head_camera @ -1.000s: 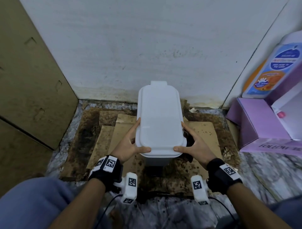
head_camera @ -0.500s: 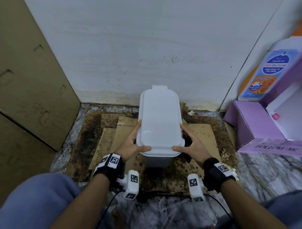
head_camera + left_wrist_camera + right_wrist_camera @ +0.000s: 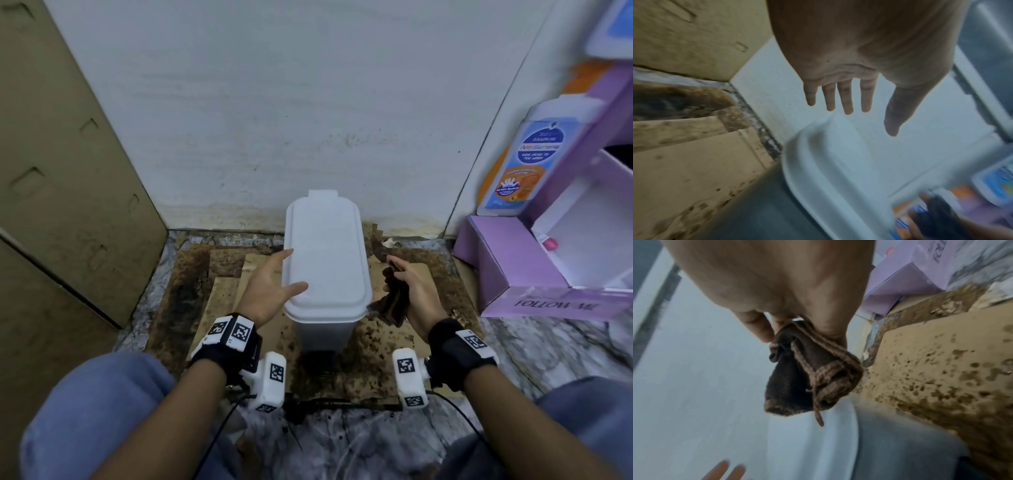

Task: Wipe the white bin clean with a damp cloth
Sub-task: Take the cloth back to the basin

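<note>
One white bin (image 3: 327, 260) is standing at the far wall, with its one lid (image 3: 325, 250) sitting closed on top. One dark brown cloth (image 3: 394, 298) is hanging at the right of the bin. Two hands are showing: one left hand (image 3: 270, 291) and one right hand (image 3: 416, 294). Two black wrist straps (image 3: 226, 346) are sitting on the forearms, and two white camera blocks (image 3: 270, 380) are hanging beneath them, near. One purple box (image 3: 534, 277) is lying open at the right, and one printed bottle picture (image 3: 529, 157) is standing behind it. Stained cardboard sheets (image 3: 226, 294) are lying under the bin; how many is not clear.
</note>
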{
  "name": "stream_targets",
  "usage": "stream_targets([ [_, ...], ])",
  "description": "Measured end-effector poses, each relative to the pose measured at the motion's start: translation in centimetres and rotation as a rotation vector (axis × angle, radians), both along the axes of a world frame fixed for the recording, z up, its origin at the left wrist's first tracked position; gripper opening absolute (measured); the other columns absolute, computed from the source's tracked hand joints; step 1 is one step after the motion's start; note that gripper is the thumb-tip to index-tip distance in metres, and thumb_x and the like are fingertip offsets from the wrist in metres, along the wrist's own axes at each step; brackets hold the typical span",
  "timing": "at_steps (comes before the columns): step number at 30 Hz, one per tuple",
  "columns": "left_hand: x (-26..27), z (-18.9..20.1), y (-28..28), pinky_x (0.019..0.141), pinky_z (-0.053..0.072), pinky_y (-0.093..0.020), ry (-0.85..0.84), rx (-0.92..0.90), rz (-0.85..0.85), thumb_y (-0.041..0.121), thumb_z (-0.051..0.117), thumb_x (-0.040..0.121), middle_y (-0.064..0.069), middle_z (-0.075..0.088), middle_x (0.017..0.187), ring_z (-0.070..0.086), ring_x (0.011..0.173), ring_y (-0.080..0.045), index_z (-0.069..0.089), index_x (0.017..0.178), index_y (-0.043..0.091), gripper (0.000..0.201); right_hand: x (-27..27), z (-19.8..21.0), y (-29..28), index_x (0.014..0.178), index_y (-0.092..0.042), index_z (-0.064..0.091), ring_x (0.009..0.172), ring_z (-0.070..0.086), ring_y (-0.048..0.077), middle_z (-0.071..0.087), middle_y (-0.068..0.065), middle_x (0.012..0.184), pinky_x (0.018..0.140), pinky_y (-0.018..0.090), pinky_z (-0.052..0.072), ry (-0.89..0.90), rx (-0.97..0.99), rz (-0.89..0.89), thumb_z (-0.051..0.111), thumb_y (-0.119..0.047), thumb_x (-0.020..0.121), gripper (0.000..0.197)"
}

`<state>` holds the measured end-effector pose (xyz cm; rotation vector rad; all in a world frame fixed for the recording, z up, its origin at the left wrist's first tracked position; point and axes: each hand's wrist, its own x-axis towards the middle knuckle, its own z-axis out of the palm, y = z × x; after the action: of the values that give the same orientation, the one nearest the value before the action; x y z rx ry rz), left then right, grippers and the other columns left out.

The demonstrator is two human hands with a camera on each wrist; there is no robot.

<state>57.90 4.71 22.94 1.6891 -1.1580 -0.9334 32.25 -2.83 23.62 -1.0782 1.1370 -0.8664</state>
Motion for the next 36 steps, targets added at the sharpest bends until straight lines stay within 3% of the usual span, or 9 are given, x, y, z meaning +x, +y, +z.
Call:
stream_targets([
  [2,-1.5,1.5,-0.2,0.107,0.033,-0.031,-0.057,-0.06,-0.062,0.026,0.075,0.084,0.008,0.048,0.142,0.04,0.131,-0.01,0.054,0.133,0.031,0.053,0.3,1.7,0.4,0.133,-0.015,0.049,0.077,0.064,0.015,0.056,0.004,0.121,0.071,0.031,0.053,-0.029,-0.025,-0.009,0.032,-0.004,0.099,0.039],
  [5,-4.5,3.6,-0.5,0.1,0.035,-0.022,-0.043,-0.104,-0.191,0.035,0.072,0.086,0.013,0.058,0.131,0.049,0.125,-0.004,0.061,0.125,0.031,0.041,0.8,3.8,0.8,0.127,-0.022,0.055,0.112,0.06,0.021,0.056,0.005,0.131,0.1,0.044,0.048,0.017,-0.154,-0.039,0.045,-0.004,0.096,0.036],
  [7,-6.6,4.8,-0.6,0.098,0.036,-0.019,0.001,-0.1,-0.281,0.04,0.071,0.086,0.013,0.062,0.127,0.052,0.122,-0.003,0.062,0.124,0.029,0.04,0.8,5.4,1.2,0.119,-0.023,0.058,0.117,0.057,0.021,0.06,0.003,0.127,0.104,0.044,0.045,-0.013,-0.208,-0.087,0.055,-0.006,0.093,0.031],
  [11,-9.9,6.3,-1.2,0.096,0.048,-0.029,0.08,-0.117,-0.331,0.035,0.074,0.084,0.005,0.072,0.109,0.065,0.105,-0.01,0.069,0.112,0.021,0.032,-0.2,8.4,2.2,0.103,-0.023,0.059,0.099,0.064,0.017,0.066,0.004,0.108,0.088,0.035,0.053,-0.091,-0.294,-0.143,0.063,-0.004,0.088,0.024],
  [16,-12.9,7.9,-1.8,0.074,0.046,-0.025,0.123,-0.191,-0.277,0.021,0.07,0.089,-0.002,0.068,0.081,0.061,0.076,-0.009,0.067,0.082,0.02,0.008,-3.4,10.4,3.7,0.094,-0.015,0.055,0.076,0.062,0.005,0.063,-0.003,0.085,0.07,0.022,0.052,-0.118,-0.399,-0.259,0.065,-0.003,0.087,0.018],
  [19,-15.4,8.8,-2.3,0.088,0.049,-0.039,0.283,-0.199,-0.292,0.014,0.062,0.094,-0.012,0.067,0.095,0.063,0.091,-0.023,0.064,0.095,0.009,0.006,-6.2,11.0,4.2,0.092,-0.014,0.054,0.076,0.061,0.009,0.063,-0.004,0.082,0.076,0.03,0.053,-0.085,-0.404,-0.289,0.067,-0.005,0.086,0.017],
  [23,-19.9,9.7,-3.1,0.083,0.049,-0.042,0.422,-0.172,-0.39,0.001,0.05,0.098,-0.012,0.06,0.093,0.057,0.091,-0.024,0.053,0.09,0.01,0.013,-11.1,11.0,4.4,0.084,-0.02,0.055,0.08,0.063,0.014,0.067,-0.002,0.081,0.079,0.037,0.052,0.1,-0.444,-0.324,0.073,-0.015,0.082,0.019],
  [29,-28.4,8.4,-3.9,0.079,0.054,-0.045,0.593,0.078,-0.519,0.017,0.055,0.099,-0.01,0.062,0.107,0.061,0.098,-0.025,0.054,0.105,0.015,0.007,-20.3,8.9,5.3,0.072,-0.023,0.051,0.066,0.047,0.012,0.051,-0.006,0.065,0.064,0.032,0.039,0.198,-0.384,-0.432,0.079,-0.013,0.073,0.03],
  [36,-38.9,2.4,-3.1,0.069,0.057,-0.024,0.429,0.242,-0.772,-0.011,0.072,0.078,0.002,0.061,0.109,0.063,0.096,-0.012,0.048,0.115,0.017,0.052,-30.9,3.3,8.4,0.084,-0.019,0.054,0.077,0.058,0.026,0.056,0.01,0.084,0.064,0.037,0.052,0.074,-0.153,-0.7,0.075,-0.009,0.079,0.024],
])
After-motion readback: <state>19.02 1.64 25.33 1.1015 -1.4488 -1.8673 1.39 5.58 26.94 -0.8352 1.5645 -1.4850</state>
